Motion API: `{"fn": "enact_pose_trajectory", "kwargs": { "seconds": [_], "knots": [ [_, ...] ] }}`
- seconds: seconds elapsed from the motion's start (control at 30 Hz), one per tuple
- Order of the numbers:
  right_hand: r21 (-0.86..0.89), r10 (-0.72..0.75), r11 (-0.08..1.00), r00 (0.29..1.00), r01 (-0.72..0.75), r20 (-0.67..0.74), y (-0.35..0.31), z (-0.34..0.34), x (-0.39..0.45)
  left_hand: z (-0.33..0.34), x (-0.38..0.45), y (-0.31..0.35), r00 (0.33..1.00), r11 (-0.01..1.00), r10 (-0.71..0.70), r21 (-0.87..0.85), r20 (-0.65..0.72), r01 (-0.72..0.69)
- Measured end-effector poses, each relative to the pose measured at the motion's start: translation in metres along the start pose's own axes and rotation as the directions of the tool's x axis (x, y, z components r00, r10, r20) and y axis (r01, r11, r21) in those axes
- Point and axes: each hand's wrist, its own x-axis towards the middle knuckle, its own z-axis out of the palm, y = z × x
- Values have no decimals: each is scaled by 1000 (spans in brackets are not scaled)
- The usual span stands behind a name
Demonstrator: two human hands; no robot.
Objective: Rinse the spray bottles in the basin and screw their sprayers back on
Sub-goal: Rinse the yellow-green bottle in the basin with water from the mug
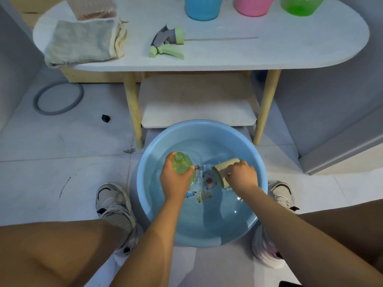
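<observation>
The person crouched on the tiled floor, bare knees wide, a pale sneaker (pixel 115 206) planted to either side of a round blue basin (pixel 202 129) holding shallow water. Both hands were down inside it. The left hand (pixel 176 181) was curled round the body of a translucent green spray bottle (pixel 182 163), which had no sprayer on it; its open neck pointed up and away from the person, and its lower part dipped toward the water. The right hand (pixel 241 177) gripped a beige sponge block (pixel 224 169), tilted, with one end just beside the bottle and its lower corner at the waterline. Cartoon stickers (pixel 208 181) showed through the water on the basin's bottom between the two hands.

Just behind the basin stood a low white surface (pixel 290 50) on pale wooden legs, with a lower shelf (pixel 196 100) under it. On top lay a green and grey trigger sprayer (pixel 169 42) on its side, its thin dip tube stretched out to the right, well apart from the bottle. A folded grey cloth (pixel 83 43) hung over the left edge. Along the far edge stood a blue container (pixel 203 7), a pink one (pixel 255 6) and a green one (pixel 301 6), cut off by the top of the view. On the floor to the left lay a grey ring (pixel 59 99) and a small black object (pixel 105 118).
</observation>
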Motion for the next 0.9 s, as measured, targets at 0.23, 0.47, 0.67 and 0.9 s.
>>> {"fn": "enact_pose_trajectory", "kwargs": {
  "seconds": [0.23,0.47,0.67,0.9],
  "knots": [
    [282,49,955,986,-93,159,-9,0,0,-1,3,-4,1000,1000,10,10,-26,-9],
    [688,199,651,947,-321,253,3,-21,-2,-3,2,0,999,1000,16,3,-42,-16],
    [825,252,516,961,-232,113,1,-48,-3,-5,-1,6,1000,1000,-8,3,-20,8],
    [852,246,523,957,3,-154,-6,-77,-2,-4,-9,14,1000,1000,-20,14,22,20]
  ]
}}
